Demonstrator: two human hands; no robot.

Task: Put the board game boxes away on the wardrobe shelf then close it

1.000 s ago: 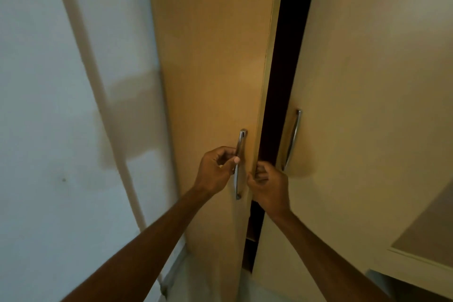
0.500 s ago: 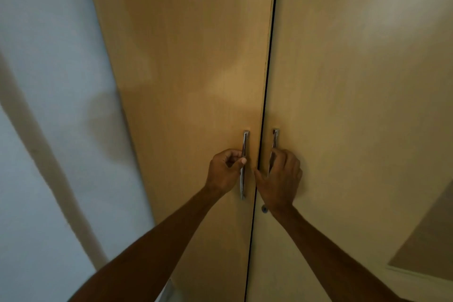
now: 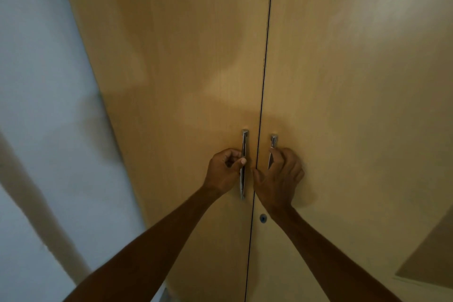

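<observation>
Wardrobe: two light wood doors (image 3: pixel 186 76), shut, meeting at a thin dark seam (image 3: pixel 266 56). Left hand (image 3: pixel 224 171) curled around left metal handle (image 3: pixel 244 164), left of seam. Right hand (image 3: pixel 279 179) loosely hooked over right handle (image 3: pixel 273 141). Keyhole (image 3: pixel 263 218) below right hand. Board game boxes hidden. No legible writing.

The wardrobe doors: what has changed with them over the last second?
The left tan wooden door swung shut against the right tan wooden door, leaving only a thin seam. The right hand moved from the door's edge onto the right metal handle. The left hand kept gripping the left metal handle.
</observation>
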